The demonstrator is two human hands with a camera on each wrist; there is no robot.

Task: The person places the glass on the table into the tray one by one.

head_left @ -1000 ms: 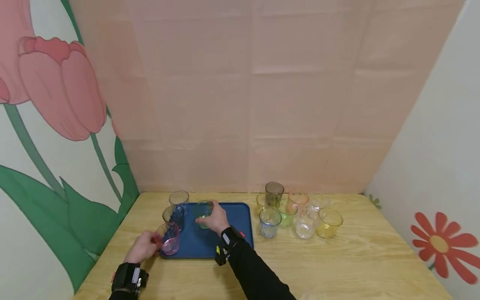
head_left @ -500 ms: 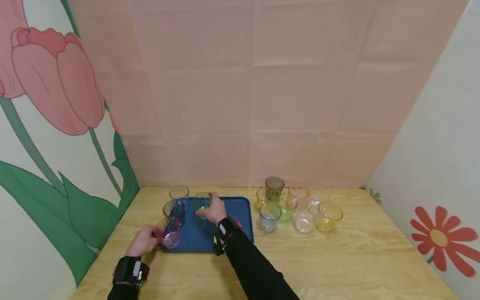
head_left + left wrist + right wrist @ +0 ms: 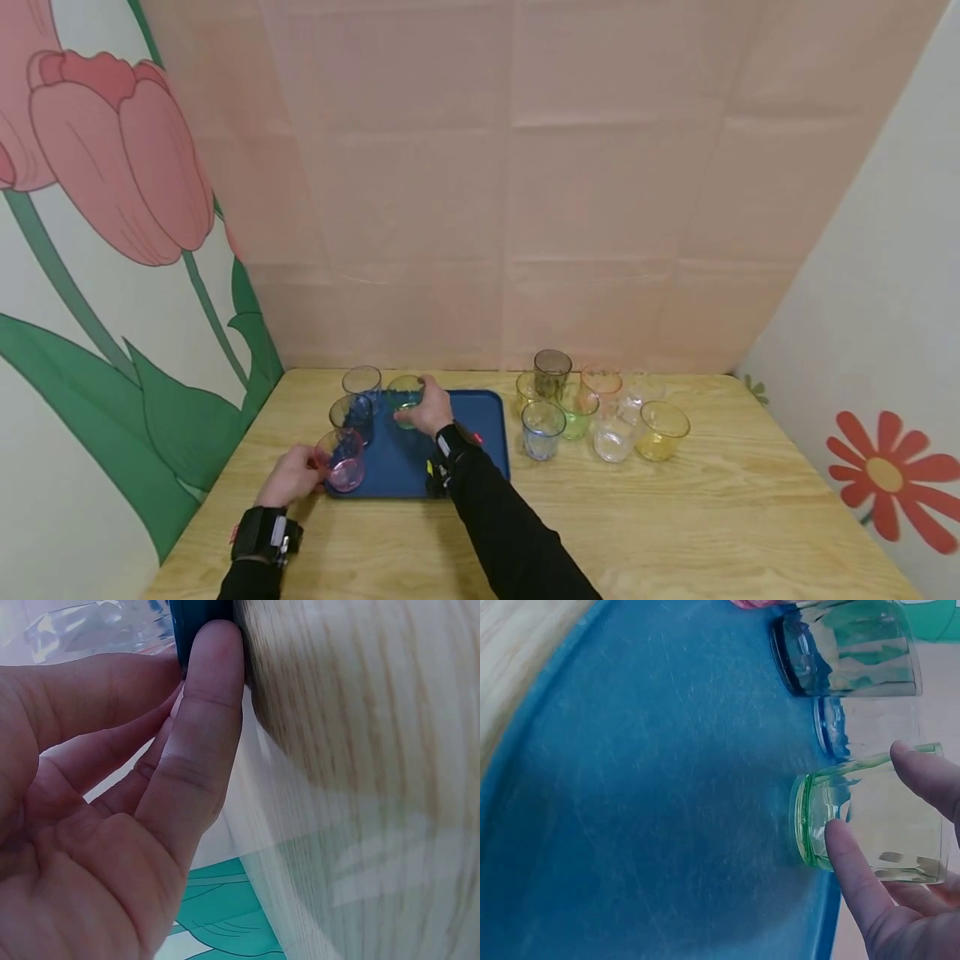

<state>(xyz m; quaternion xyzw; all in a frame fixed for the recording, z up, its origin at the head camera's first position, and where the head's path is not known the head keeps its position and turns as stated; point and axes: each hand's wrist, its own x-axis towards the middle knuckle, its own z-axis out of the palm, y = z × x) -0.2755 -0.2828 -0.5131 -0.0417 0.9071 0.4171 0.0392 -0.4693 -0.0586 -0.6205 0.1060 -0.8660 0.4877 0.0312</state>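
My left hand (image 3: 287, 479) is at the near left corner of a blue tray (image 3: 405, 468). In the left wrist view its thumb and a finger pinch the tray's rim (image 3: 182, 634). My right hand (image 3: 431, 408) grips a green glass (image 3: 405, 398) by its sides, at the tray's far edge; the right wrist view shows the glass upright, its base right at the tray surface. Along the tray's left side stand a pink glass (image 3: 345, 468), a dark grey-blue glass (image 3: 352, 417) and, behind them, a clear bluish glass (image 3: 363, 385).
To the right of the tray, several glasses cluster on the wooden table (image 3: 637, 525): a smoky one (image 3: 552, 372), a light blue one (image 3: 542, 433), a green one (image 3: 577, 417), a clear one (image 3: 613, 439) and a yellow one (image 3: 662, 433). A pink-covered wall (image 3: 570, 192) rises behind.
My right hand has shifted the green glass a little back toward the tray's far edge. My left hand stays at the tray corner. The head view has tilted slightly.
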